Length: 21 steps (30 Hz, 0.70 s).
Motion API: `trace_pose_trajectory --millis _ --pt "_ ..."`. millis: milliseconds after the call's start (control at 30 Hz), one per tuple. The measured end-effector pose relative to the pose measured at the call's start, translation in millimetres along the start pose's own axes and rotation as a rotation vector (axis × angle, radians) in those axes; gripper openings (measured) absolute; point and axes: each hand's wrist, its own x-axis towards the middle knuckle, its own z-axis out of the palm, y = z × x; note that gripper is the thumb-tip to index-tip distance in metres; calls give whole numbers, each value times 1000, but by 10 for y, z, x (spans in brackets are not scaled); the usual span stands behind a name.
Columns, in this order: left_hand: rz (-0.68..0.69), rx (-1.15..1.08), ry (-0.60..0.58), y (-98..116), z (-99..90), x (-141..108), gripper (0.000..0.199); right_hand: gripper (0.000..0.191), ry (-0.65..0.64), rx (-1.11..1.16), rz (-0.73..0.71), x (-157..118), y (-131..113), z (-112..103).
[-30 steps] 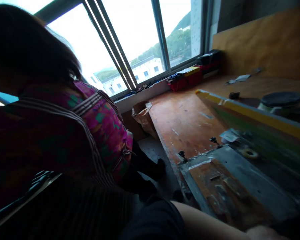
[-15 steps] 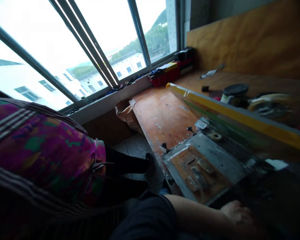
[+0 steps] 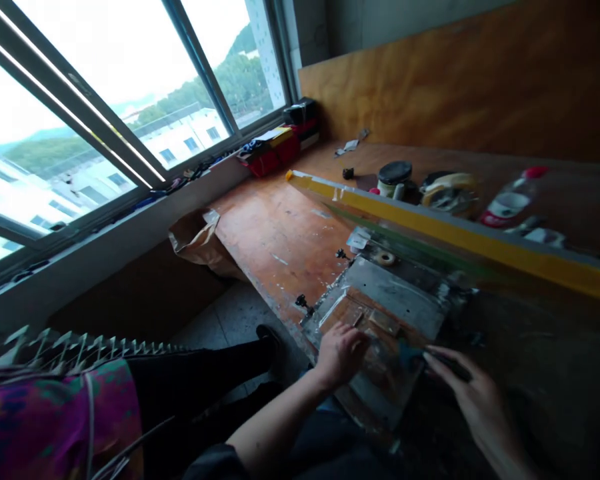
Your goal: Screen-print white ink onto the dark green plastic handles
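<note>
My left hand (image 3: 341,353) is over the near side of a brown wooden board (image 3: 343,308), its fingers curled together. What they hold, if anything, I cannot make out. In my right hand (image 3: 473,390) is a dark-handled tool (image 3: 450,365) with a blue-green end, possibly a brush, pointing left over the board's right side. Small flat pieces (image 3: 384,323) lie on the board, partly hidden by my left hand. The board rests on a grey metal plate (image 3: 405,287) with black knobs (image 3: 304,303) along its left edge.
A tilted frame with a yellow-taped edge (image 3: 405,212) rises behind the plate. Beyond it stand a dark-lidded jar (image 3: 394,177), tape rolls (image 3: 450,193) and a red-capped bottle (image 3: 513,197). A person in a colourful apron (image 3: 80,427) stands at left, near a paper bag (image 3: 197,243).
The view has swung right. My left hand has come onto the board, fingers curled, and my right hand has come into view holding the dark-handled tool. The apron-wearer sits lower in view.
</note>
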Motion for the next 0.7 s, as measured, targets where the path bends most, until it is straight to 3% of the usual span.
trace_pose_trajectory --millis 100,200,333,433,567,700 --pt "-98 -74 62 -317 -299 102 18 40 2 42 -85 27 -255 488" --pt "-91 -101 48 -640 -545 217 17 41 98 -177 -276 50 -351 790" --pt "-59 -129 -4 -1050 -745 335 16 32 149 -551 -509 -29 -301 898" --pt "-36 -144 -53 -1272 -804 414 16 30 168 -753 -593 -124 -308 876" --pt "-47 -242 -83 -1331 -821 592 17 30 162 -864 -552 -149 -453 893" --pt "-142 -612 -2 -1042 -944 969 25 44 44 -938 -645 -39 -530 1061"
